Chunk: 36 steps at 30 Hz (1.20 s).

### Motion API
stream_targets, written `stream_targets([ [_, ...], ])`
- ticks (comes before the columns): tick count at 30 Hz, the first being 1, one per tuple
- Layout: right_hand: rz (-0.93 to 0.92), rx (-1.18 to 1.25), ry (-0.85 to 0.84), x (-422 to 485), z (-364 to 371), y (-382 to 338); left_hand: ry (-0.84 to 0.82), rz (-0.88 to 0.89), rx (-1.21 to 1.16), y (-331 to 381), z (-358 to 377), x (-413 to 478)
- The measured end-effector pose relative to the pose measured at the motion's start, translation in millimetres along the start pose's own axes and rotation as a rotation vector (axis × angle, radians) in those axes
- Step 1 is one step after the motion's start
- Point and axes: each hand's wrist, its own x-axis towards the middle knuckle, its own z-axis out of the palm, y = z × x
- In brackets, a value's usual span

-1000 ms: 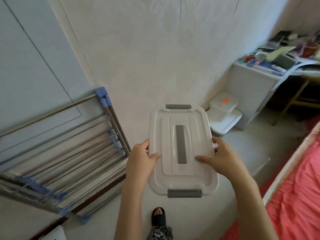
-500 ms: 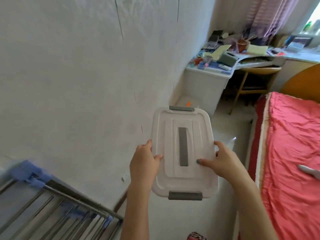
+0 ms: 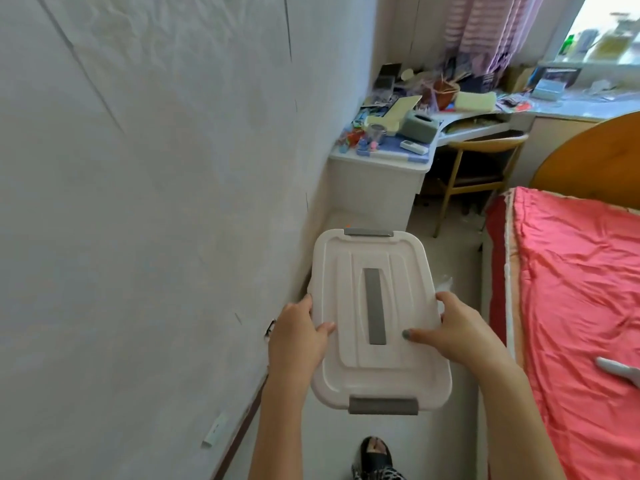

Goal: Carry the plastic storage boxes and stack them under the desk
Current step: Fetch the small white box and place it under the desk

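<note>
Box [image 3: 377, 327] smooth white plastic, rounded | left hand [image 3: 298, 341], right hand [image 3: 460, 336] gripping sides

One plastic storage box [image 3: 346, 289] at frame centre, two grey clips on it, far clip [image 3: 369, 232] and near clip [image 3: 382, 405], two hands, left hand [image 3: 298, 341] and right hand [image 3: 457, 334], one desk [image 3: 377, 188] upper right, one chair [image 3: 485, 143], one bed [image 3: 571, 289], one sandalled foot [image 3: 375, 452] at lower centre.

Left hand [image 3: 298, 337] and right hand [image 3: 457, 336] grip a lidded white storage box [image 3: 375, 317] by its sides, desk [image 3: 377, 174] ahead
</note>
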Motion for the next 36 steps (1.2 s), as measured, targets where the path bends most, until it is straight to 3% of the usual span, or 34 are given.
stream_targets([
  [11,0.021,-0.054,-0.002,139.3,-77.2,-5.8,-0.039,0.010,-0.068,74.5,43.0,133.6],
  [22,0.123,-0.049,-0.045,252.3,-80.2,-27.4,-0.120,0.009,-0.017,89.2,64.5,260.6],
  [36,0.277,-0.022,-0.058,440.8,-69.1,-114.8,-0.252,-0.001,0.000,80.7,58.1,484.3],
])
